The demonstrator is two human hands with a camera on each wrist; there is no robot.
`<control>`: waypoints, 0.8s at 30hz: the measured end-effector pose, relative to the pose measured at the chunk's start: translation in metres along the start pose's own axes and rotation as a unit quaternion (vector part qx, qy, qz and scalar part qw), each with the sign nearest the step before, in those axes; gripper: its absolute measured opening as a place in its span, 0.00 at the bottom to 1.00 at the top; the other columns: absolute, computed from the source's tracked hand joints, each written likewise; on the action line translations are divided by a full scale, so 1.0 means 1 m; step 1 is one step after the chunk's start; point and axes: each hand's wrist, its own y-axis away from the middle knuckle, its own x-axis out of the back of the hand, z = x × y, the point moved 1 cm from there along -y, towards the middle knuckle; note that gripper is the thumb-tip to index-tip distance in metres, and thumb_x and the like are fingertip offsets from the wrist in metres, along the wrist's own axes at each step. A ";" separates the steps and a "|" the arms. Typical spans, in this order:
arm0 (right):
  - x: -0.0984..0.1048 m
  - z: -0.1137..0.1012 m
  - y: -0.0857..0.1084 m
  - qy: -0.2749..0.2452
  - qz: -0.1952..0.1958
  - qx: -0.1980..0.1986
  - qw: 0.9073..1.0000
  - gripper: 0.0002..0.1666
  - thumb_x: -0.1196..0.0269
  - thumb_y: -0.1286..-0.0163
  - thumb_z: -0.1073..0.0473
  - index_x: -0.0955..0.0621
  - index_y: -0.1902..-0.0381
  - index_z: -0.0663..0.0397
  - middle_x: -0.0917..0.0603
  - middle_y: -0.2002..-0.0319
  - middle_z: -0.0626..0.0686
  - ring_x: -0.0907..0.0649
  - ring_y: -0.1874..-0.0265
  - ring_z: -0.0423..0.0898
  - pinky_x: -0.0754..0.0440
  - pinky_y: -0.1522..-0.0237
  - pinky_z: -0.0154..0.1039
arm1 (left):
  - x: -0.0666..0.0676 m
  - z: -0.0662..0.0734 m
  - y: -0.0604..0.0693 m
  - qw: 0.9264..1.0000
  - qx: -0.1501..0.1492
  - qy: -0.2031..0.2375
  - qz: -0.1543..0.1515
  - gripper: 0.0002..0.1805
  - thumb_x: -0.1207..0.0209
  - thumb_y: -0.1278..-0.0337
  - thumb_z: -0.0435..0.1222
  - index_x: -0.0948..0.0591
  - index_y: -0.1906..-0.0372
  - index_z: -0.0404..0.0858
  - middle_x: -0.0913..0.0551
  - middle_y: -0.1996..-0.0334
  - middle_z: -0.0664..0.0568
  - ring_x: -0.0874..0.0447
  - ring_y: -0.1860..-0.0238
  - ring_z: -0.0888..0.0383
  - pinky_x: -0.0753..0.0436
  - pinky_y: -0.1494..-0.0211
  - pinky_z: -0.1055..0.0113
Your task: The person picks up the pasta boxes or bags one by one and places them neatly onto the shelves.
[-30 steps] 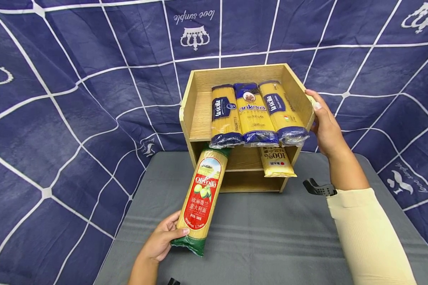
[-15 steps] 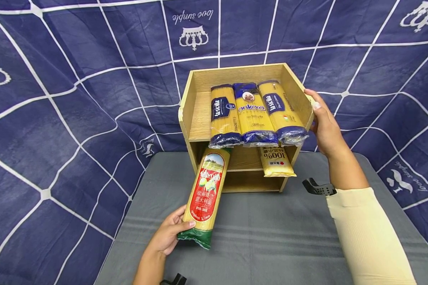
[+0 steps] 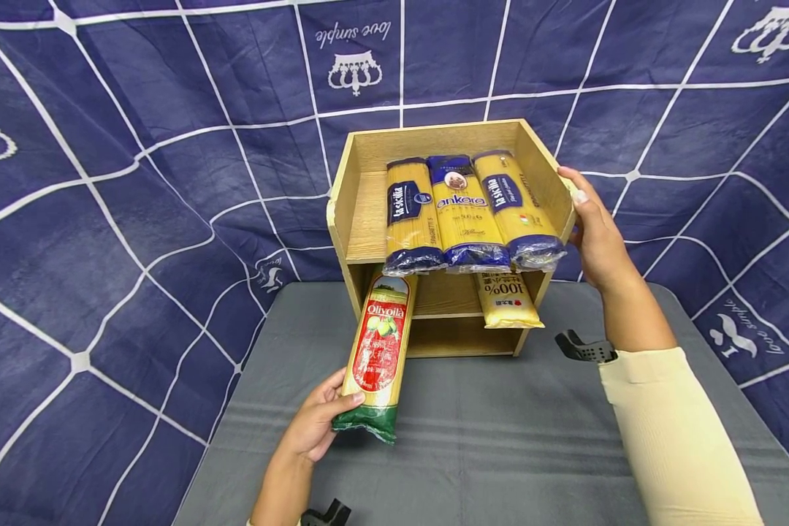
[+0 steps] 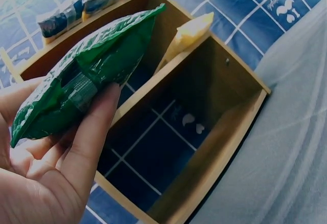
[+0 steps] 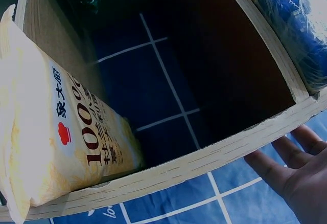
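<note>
In the head view my left hand [image 3: 322, 416] pinches the green lower end of a red-labelled pack of spaghetti [image 3: 378, 343], thumb on top. The pack slants upward, its far end inside the left of the middle compartment of a wooden shelf unit [image 3: 345, 193]. In the left wrist view, the pack's green end [image 4: 102, 70] hides part of the compartment. My right hand [image 3: 595, 234] rests against the outer face and edge of the unit's right side panel. The right wrist view shows its fingers [image 5: 271, 170] fairly straight against that panel.
Three blue-and-yellow spaghetti packs [image 3: 468, 212] lie side by side on the top shelf, their ends overhanging its front. A pale yellow pack [image 3: 509, 303] sticks out at the middle compartment's right. The unit stands on a grey cloth [image 3: 473, 438], before a blue checked curtain [image 3: 237, 73].
My left hand has moved forward and slightly right, sliding the spaghetti pack farther into the middle compartment. The right hand stays on the side panel.
</note>
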 end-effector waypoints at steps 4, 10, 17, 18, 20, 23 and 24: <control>-0.001 0.001 0.000 -0.004 -0.004 0.001 1.000 0.27 0.57 0.19 0.46 0.33 0.25 0.37 0.32 0.35 0.49 0.25 0.45 0.45 0.20 0.56 0.31 | -0.003 0.002 -0.005 1.000 0.006 0.005 0.013 0.34 0.47 0.33 0.24 0.45 0.25 0.23 0.14 0.52 0.56 0.14 0.54 0.63 0.15 0.52 0.70; 0.000 0.001 0.000 -0.009 -0.002 0.005 1.000 0.27 0.57 0.19 0.46 0.32 0.26 0.37 0.32 0.36 0.49 0.25 0.45 0.45 0.20 0.56 0.31 | -0.007 0.005 -0.017 1.000 0.010 0.011 0.021 0.35 0.48 0.31 0.26 0.47 0.23 0.26 0.14 0.50 0.56 0.14 0.53 0.63 0.16 0.51 0.70; 0.000 0.001 -0.002 -0.005 -0.003 0.007 1.000 0.27 0.57 0.19 0.46 0.32 0.26 0.37 0.32 0.35 0.49 0.26 0.44 0.46 0.20 0.56 0.32 | -0.011 0.006 -0.030 0.999 0.004 0.020 0.036 0.30 0.48 0.30 0.27 0.41 0.26 0.28 0.13 0.52 0.56 0.13 0.56 0.63 0.16 0.53 0.70; 0.000 0.001 -0.002 -0.006 -0.003 0.007 1.000 0.27 0.57 0.19 0.46 0.32 0.26 0.37 0.32 0.35 0.50 0.26 0.44 0.46 0.20 0.56 0.32 | -0.012 0.007 -0.031 0.999 0.005 0.023 0.038 0.30 0.48 0.30 0.27 0.41 0.27 0.28 0.13 0.53 0.56 0.13 0.56 0.63 0.16 0.53 0.70; 0.000 0.002 -0.002 -0.006 -0.002 0.007 1.000 0.27 0.57 0.19 0.46 0.32 0.26 0.37 0.32 0.35 0.50 0.26 0.44 0.46 0.20 0.57 0.32 | -0.013 0.007 -0.033 0.999 0.009 0.029 0.045 0.30 0.49 0.30 0.27 0.40 0.27 0.28 0.13 0.53 0.56 0.13 0.57 0.63 0.16 0.54 0.70; 0.000 0.002 -0.002 -0.004 0.000 0.007 1.000 0.27 0.57 0.19 0.46 0.32 0.26 0.38 0.32 0.35 0.50 0.26 0.45 0.46 0.20 0.58 0.31 | -0.015 0.008 -0.037 0.998 0.022 0.035 0.057 0.29 0.49 0.29 0.27 0.40 0.27 0.29 0.12 0.55 0.57 0.13 0.59 0.63 0.16 0.56 0.70; 0.000 0.002 -0.002 -0.002 0.000 0.007 1.000 0.28 0.57 0.19 0.46 0.32 0.26 0.38 0.32 0.36 0.50 0.26 0.45 0.46 0.20 0.58 0.31 | -0.015 0.009 -0.038 0.997 0.028 0.038 0.062 0.29 0.50 0.29 0.28 0.40 0.27 0.30 0.12 0.56 0.57 0.13 0.60 0.63 0.16 0.57 0.70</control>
